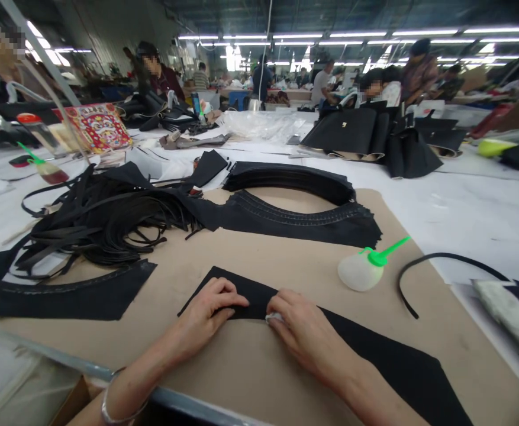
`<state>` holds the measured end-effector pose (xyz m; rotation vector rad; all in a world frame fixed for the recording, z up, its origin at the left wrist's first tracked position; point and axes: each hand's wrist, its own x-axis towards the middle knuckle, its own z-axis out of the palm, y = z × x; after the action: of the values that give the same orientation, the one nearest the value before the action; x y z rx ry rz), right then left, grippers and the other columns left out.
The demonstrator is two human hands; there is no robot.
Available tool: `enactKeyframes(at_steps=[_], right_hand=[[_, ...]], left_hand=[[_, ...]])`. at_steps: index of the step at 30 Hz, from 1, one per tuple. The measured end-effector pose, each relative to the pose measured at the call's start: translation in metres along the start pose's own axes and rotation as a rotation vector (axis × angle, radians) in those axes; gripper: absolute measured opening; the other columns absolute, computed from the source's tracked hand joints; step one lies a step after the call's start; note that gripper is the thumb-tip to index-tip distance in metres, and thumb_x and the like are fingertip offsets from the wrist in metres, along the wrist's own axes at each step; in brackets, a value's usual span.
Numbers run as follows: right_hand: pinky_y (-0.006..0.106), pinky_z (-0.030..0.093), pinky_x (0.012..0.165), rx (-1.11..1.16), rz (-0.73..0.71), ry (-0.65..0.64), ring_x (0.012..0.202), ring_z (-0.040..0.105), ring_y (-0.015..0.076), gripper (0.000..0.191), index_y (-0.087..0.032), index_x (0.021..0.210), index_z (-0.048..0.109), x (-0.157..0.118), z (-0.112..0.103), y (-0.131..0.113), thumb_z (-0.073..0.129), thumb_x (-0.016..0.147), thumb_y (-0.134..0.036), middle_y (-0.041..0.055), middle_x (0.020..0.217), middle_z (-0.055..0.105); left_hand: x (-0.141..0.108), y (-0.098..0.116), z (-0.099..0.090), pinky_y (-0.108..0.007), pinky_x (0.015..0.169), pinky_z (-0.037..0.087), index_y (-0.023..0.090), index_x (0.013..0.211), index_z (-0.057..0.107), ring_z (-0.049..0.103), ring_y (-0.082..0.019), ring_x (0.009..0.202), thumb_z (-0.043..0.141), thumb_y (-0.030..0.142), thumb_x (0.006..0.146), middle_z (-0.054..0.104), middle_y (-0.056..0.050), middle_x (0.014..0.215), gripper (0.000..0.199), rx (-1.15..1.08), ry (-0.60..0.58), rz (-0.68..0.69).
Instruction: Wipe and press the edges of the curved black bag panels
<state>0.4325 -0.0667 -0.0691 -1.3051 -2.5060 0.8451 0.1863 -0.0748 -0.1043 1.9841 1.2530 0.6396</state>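
A curved black panel (387, 361), leather or fabric, lies flat on the tan board in front of me. My left hand (212, 305) rests on its left part, thumb and index finger apart, nothing between them. The fingers of my right hand (301, 322) curl around a small white wad (275, 318), perhaps cloth, pressed at the panel's inner edge. Most of the wad is hidden by the fingers. Beyond my right hand sits a squat translucent squeeze bottle (360, 271) with a green spout. A thin black strip (419, 260) curves to its right.
Black strips (94, 219) lie in a tangled heap at left. Stitched black curved panels (303, 222) and a stack of similar pieces (286, 180) lie beyond. Black bag parts (343, 133) stand farther back. The tan board (223, 367) ends near my forearms. Other people work in the background.
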Motion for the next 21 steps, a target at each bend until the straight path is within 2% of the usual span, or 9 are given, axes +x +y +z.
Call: enactKeyframes(at_steps=[2, 5, 7, 11, 13, 15, 18, 21], right_hand=[[0.035, 0.040, 0.082, 0.004, 0.014, -0.006, 0.089, 0.053, 0.0195, 0.014, -0.021, 0.090, 0.056, -0.012, -0.001, 0.012, 0.046, 0.093, -0.011, 0.0024, 0.095, 0.057], [0.036, 0.039, 0.080, -0.032, 0.082, -0.007, 0.086, 0.053, 0.0198, 0.014, -0.022, 0.088, 0.056, -0.044, -0.014, 0.035, 0.047, 0.092, -0.012, 0.0021, 0.093, 0.057], [0.036, 0.038, 0.078, -0.058, 0.118, 0.010, 0.084, 0.052, 0.0198, 0.014, -0.022, 0.086, 0.056, -0.055, -0.022, 0.042, 0.047, 0.092, -0.012, 0.0020, 0.090, 0.057], [0.035, 0.037, 0.081, -0.018, 0.042, 0.098, 0.090, 0.052, 0.0195, 0.012, -0.021, 0.089, 0.057, -0.038, -0.020, 0.028, 0.049, 0.093, -0.013, 0.0020, 0.093, 0.057], [0.035, 0.037, 0.082, -0.025, 0.002, 0.093, 0.089, 0.052, 0.0194, 0.011, -0.021, 0.088, 0.057, -0.026, -0.013, 0.021, 0.051, 0.091, -0.012, 0.0020, 0.093, 0.058], [0.034, 0.037, 0.081, -0.027, -0.002, 0.068, 0.087, 0.052, 0.0188, 0.013, -0.020, 0.087, 0.056, -0.028, -0.010, 0.023, 0.051, 0.090, -0.009, 0.0016, 0.093, 0.058], [0.034, 0.037, 0.081, -0.020, 0.054, 0.040, 0.087, 0.052, 0.0179, 0.015, -0.021, 0.085, 0.055, -0.060, -0.017, 0.040, 0.049, 0.088, -0.007, 0.0003, 0.093, 0.057], [0.035, 0.037, 0.082, -0.035, 0.159, 0.019, 0.086, 0.053, 0.0178, 0.016, -0.021, 0.082, 0.054, -0.100, -0.034, 0.057, 0.049, 0.089, -0.008, -0.0002, 0.090, 0.057]], left_hand=[[0.000, -0.002, 0.001, -0.030, 0.089, 0.043, 0.032, 0.106, 0.070, 0.050, -0.017, 0.100, 0.044, 0.015, 0.094, 0.053, -0.002, 0.103, 0.033, 0.062, -0.017, 0.042], [-0.001, -0.004, 0.001, -0.030, 0.089, 0.043, 0.034, 0.106, 0.071, 0.049, -0.017, 0.101, 0.042, 0.020, 0.098, 0.052, -0.003, 0.106, 0.033, 0.119, -0.035, 0.062], [-0.001, -0.003, 0.001, -0.031, 0.090, 0.043, 0.035, 0.106, 0.070, 0.050, -0.017, 0.102, 0.041, 0.021, 0.098, 0.052, -0.003, 0.108, 0.034, 0.140, -0.050, 0.054], [0.000, 0.000, 0.000, -0.030, 0.091, 0.043, 0.035, 0.106, 0.070, 0.050, -0.017, 0.102, 0.039, 0.022, 0.099, 0.052, -0.003, 0.107, 0.034, 0.152, -0.064, 0.051], [0.002, 0.002, 0.000, -0.030, 0.090, 0.044, 0.035, 0.106, 0.070, 0.051, -0.017, 0.102, 0.039, 0.022, 0.098, 0.052, -0.003, 0.106, 0.034, 0.166, -0.070, 0.046], [0.003, 0.002, 0.001, -0.029, 0.089, 0.045, 0.035, 0.105, 0.070, 0.052, -0.017, 0.101, 0.040, 0.023, 0.098, 0.052, -0.003, 0.106, 0.033, 0.187, -0.077, 0.044], [0.003, -0.002, 0.000, -0.028, 0.088, 0.046, 0.034, 0.107, 0.069, 0.053, -0.017, 0.101, 0.040, 0.023, 0.098, 0.053, -0.003, 0.106, 0.032, 0.217, -0.079, 0.052], [0.001, -0.007, -0.001, -0.027, 0.089, 0.047, 0.035, 0.107, 0.069, 0.055, -0.017, 0.101, 0.042, 0.025, 0.097, 0.055, -0.002, 0.107, 0.031, 0.256, -0.072, 0.069]])
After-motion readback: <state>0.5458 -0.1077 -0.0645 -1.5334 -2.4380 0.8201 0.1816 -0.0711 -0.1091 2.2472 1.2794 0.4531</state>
